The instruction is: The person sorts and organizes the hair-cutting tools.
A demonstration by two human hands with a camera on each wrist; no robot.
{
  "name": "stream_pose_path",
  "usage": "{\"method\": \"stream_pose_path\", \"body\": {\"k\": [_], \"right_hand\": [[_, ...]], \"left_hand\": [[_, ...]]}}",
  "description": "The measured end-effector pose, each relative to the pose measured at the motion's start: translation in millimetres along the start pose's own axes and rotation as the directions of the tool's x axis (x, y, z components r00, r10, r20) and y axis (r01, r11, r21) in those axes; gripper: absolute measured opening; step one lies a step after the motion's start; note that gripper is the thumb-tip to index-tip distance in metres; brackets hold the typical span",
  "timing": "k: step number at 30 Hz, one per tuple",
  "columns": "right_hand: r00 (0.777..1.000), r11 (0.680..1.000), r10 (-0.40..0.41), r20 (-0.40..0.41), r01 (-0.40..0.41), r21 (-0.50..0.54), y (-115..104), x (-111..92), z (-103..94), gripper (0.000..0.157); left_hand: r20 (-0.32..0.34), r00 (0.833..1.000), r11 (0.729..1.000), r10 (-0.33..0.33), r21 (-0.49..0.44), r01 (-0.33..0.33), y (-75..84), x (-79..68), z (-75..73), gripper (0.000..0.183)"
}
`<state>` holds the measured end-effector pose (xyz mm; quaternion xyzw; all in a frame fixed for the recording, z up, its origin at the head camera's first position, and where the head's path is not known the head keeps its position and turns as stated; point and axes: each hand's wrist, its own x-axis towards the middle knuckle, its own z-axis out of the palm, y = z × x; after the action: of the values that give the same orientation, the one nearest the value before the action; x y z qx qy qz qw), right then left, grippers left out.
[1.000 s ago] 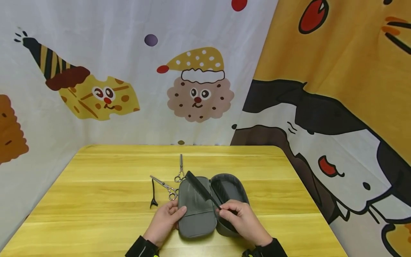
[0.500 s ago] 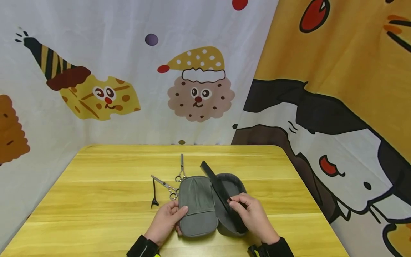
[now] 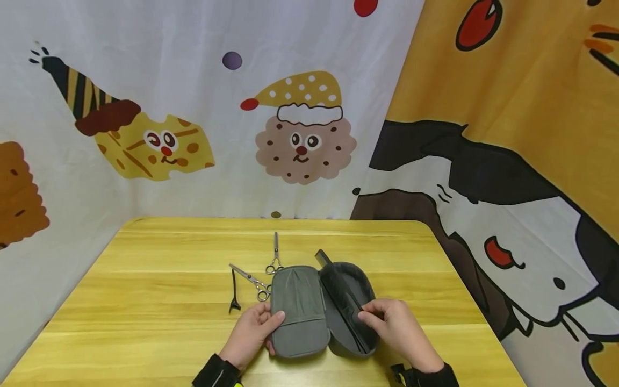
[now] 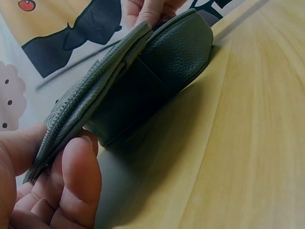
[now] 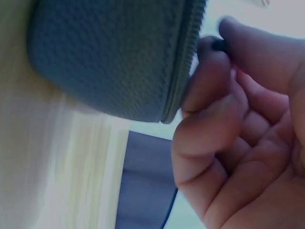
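A grey zippered case [image 3: 300, 338] lies unfolded on the table, its flat lid flap to the left and its deeper half to the right. My left hand [image 3: 251, 328] grips the flap's left edge, thumb on top; in the left wrist view its fingers [image 4: 78, 181] curl beneath. At the deeper half's right rim, my right hand [image 3: 401, 328] pinches the thin end of a black comb [image 3: 323, 258] between thumb and forefinger. The comb lies slantwise in that half, its far tip jutting past the back rim. Other dark, long items beside it are hard to tell apart.
Left of the case lie two pairs of scissors, one pair [image 3: 249, 278] angled with a handle ring by the flap, the other pair [image 3: 275, 252] further back. A small black forked tool [image 3: 234, 295] lies beside them. A printed curtain [image 3: 193, 199] hangs behind the wooden table [image 3: 145, 322].
My right hand has carried the comb rightward from above the flap and lowered it into the deeper half. My left hand keeps its grip on the flap.
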<state>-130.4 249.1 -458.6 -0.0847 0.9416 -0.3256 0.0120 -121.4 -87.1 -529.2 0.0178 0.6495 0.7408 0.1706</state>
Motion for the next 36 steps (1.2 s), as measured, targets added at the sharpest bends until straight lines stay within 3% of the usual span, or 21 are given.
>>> {"method": "stream_pose_path", "body": {"k": [4, 9, 17, 22, 27, 32, 36], "right_hand": [[0.997, 0.995, -0.027, 0.073, 0.033, -0.089, -1.8, -3.0, -2.2, 0.007], [0.988, 0.991, -0.023, 0.154, 0.042, -0.126, -1.3, -10.5, -11.7, 0.016], [0.982, 0.986, 0.024, 0.187, 0.007, -0.165, 3.9, -21.1, -33.4, 0.026], [0.978, 0.983, -0.018, 0.210, 0.056, -0.176, -2.5, -14.2, -20.9, 0.020], [0.974, 0.969, -0.011, 0.227, 0.066, -0.238, -7.0, -8.2, -3.2, 0.024], [0.978, 0.958, -0.012, 0.209, 0.071, -0.279, -7.8, -6.7, 7.1, 0.027], [0.983, 0.952, -0.037, 0.181, 0.090, -0.294, -8.4, -7.0, 11.6, 0.020]], "left_hand": [[-0.002, 1.000, 1.000, 0.011, 0.008, -0.011, -0.8, -0.1, 0.3, 0.056], [-0.002, 1.000, 1.000, 0.008, 0.020, -0.008, -0.3, 0.0, 1.5, 0.053], [-0.001, 1.000, 1.000, 0.001, 0.022, -0.001, 0.2, -0.4, 2.0, 0.052], [-0.004, 1.000, 1.000, 0.012, 0.024, -0.011, 0.0, -0.9, 1.5, 0.052], [-0.001, 1.000, 0.999, 0.021, 0.034, -0.021, -0.5, -1.3, 1.3, 0.052], [-0.002, 1.000, 0.999, 0.024, 0.041, -0.024, -1.6, -1.1, 0.5, 0.051], [0.004, 1.000, 0.999, 0.027, 0.047, -0.027, -2.8, -0.6, 0.4, 0.050]]}}
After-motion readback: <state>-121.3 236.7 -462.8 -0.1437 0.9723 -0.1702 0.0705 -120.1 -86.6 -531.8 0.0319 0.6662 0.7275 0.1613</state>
